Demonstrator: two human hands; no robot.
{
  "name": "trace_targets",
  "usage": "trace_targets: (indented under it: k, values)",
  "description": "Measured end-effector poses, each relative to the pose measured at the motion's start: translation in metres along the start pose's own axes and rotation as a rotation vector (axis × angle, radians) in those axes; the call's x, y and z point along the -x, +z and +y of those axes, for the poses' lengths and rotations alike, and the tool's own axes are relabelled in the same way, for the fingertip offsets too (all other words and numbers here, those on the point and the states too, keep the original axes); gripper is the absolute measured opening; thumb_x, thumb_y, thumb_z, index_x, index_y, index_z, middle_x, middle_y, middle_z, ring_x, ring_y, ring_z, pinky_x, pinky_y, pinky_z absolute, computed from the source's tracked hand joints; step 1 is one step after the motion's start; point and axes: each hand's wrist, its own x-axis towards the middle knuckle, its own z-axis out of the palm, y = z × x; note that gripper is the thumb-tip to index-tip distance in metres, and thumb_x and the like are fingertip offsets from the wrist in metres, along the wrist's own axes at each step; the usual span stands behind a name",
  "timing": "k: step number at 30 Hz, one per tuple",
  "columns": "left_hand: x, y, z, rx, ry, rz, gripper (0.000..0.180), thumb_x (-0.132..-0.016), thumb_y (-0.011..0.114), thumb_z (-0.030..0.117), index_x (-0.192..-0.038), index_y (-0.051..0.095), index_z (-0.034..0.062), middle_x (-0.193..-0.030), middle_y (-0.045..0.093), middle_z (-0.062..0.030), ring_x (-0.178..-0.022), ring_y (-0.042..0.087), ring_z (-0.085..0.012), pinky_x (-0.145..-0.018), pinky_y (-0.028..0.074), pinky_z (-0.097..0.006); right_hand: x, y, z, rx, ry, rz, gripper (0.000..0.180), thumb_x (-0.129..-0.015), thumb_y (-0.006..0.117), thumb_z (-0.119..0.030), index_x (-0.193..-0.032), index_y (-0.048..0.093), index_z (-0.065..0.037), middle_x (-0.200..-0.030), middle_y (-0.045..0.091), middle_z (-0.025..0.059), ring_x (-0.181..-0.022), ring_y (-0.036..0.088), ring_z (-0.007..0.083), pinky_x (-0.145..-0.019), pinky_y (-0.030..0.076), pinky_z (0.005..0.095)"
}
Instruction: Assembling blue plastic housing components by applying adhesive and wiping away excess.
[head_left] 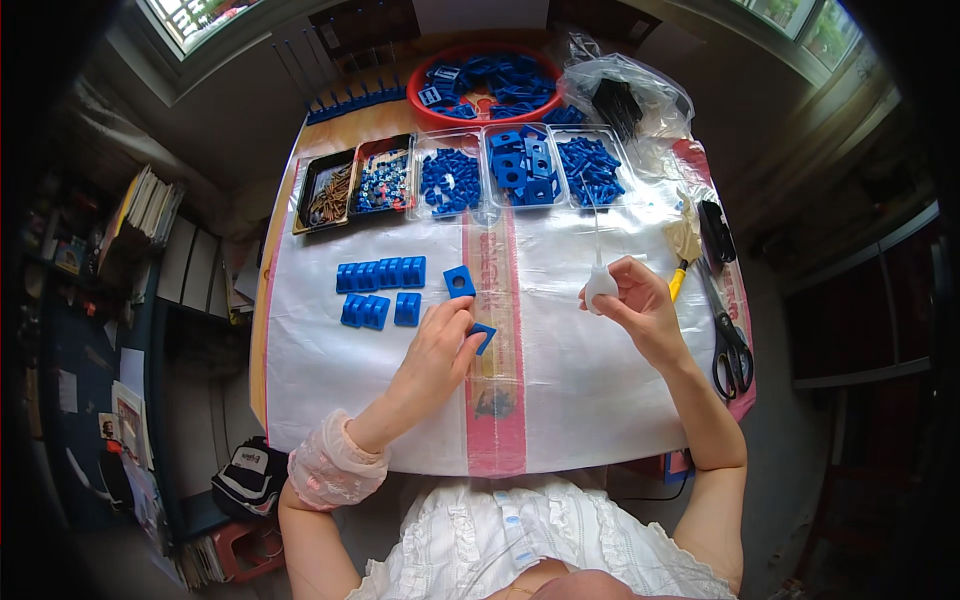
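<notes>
At far left, one dark backpack (248,470) sits on the floor, its pale lettering too small to read. On the table (350,400), five trays stand in a row: two black ones (325,228), with brown screws (332,193) and mixed small parts (383,182), then three clear ones (595,207) of blue pieces. Nearer, blue blocks lie in two rows: the upper row (381,273) is packed too tightly to count surely; the lower has three, two touching (366,312) and one apart (407,309).

The left hand (438,345) has its fingers gathered at one square blue plate (459,282) with a round hole; another blue piece (483,338) shows beside its thumb. Which one it grips, I cannot tell. Small print marks the pink-edged stripe (494,390).

The right hand (640,300) pinches one white squeeze bulb (601,287) over the table, right of the stripe; its long axis runs away from the person, thin spout toward the trays. Farther right lies one pair of black scissors (733,365).
</notes>
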Motion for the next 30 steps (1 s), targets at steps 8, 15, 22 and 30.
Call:
trace_targets:
  k: [8,15,22,30]
  values:
    - [-0.013,-0.007,-0.009,-0.093,0.028,0.004,0.014,-0.091,0.065,0.007,-0.093,0.056,-0.0045,-0.124,0.057,-0.0193,-0.115,0.054,-0.0372,-0.098,0.043,-0.042,0.001,-0.001,0.002,0.027,0.026,-0.013,0.021,-0.089,0.07,-0.002,-0.106,0.058,0.001,-0.098,0.07,0.0092,-0.094,0.069,0.0159,-0.087,0.056,0.0309]
    - [-0.029,0.002,0.008,0.448,-0.189,0.008,0.016,-0.093,0.067,0.012,-0.089,0.063,-0.0022,-0.108,0.065,-0.0083,-0.084,0.06,-0.0114,-0.075,0.05,-0.025,-0.001,-0.008,0.005,0.045,0.055,0.037,0.02,-0.093,0.069,-0.012,-0.108,0.06,-0.002,-0.097,0.07,0.0096,-0.085,0.066,0.0119,-0.073,0.051,0.0249]
    - [-0.046,0.039,0.004,1.226,-0.434,-0.095,0.015,-0.099,0.062,0.017,-0.086,0.056,0.014,-0.101,0.072,-0.0079,-0.056,0.037,0.0033,-0.048,0.029,-0.014,-0.007,-0.02,0.008,-0.345,0.043,0.173,0.025,-0.098,0.064,-0.027,-0.111,0.06,-0.006,-0.084,0.063,0.0077,-0.064,0.051,0.0065,-0.058,0.04,0.0223]
    - [-0.044,0.041,-0.005,1.39,-0.433,-0.183,0.009,-0.104,0.051,0.015,-0.096,0.048,0.0143,-0.108,0.069,-0.0133,-0.054,0.035,0.0033,-0.048,0.029,-0.011,-0.013,-0.031,0.015,-0.529,0.105,0.183,0.023,-0.101,0.058,-0.027,-0.115,0.058,-0.008,-0.088,0.061,0.0077,-0.064,0.048,0.0049,-0.058,0.039,0.0199]
